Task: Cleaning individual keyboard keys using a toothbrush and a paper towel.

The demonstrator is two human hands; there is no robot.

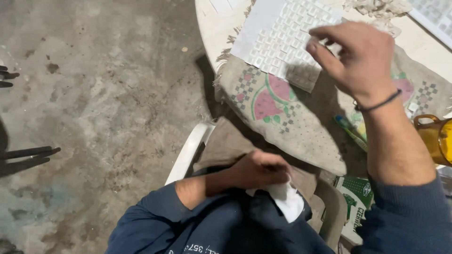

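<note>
Two hands are seen relative to the white mosaic sheet (287, 35): the right hand (360, 61) is held just over its near edge, fingers loosely curled and gripping nothing, seemingly for placing tiles. The left hand (259, 169), well below it, is closed on white paper (287, 200). An amber jug (438, 138), contents unclear, stands right of it.
</note>
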